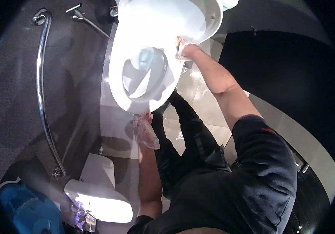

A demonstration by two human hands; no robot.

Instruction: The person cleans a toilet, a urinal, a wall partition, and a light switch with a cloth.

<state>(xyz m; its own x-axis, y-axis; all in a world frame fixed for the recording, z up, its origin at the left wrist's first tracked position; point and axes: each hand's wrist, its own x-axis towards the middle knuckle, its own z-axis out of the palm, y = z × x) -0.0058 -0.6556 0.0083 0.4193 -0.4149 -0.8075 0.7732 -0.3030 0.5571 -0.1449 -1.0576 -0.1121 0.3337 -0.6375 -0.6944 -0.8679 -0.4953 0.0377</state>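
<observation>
A white toilet [115, 67] stands in front of me, its lid [170, 14] raised at the back. Light-blue tinted water and a pale patch show inside the bowl [138, 79]. My left hand [146, 130], in a loose clear plastic glove, grips the front edge of the toilet seat [126, 105], with the fingers partly under it. On the right side of the toilet, toward the hinge end, my gloved right hand [187, 49] lies against the white surface. Its fingers are washed out by glare, so whether it holds anything is unclear.
A curved chrome grab rail [40, 79] runs along the dark left wall, near a metal fitting [78, 14]. A white washbasin [106, 204] is at lower left, with a purple spray bottle [78, 209] and a blue container [32, 210] close by. A floor drain [181, 135] lies between my legs.
</observation>
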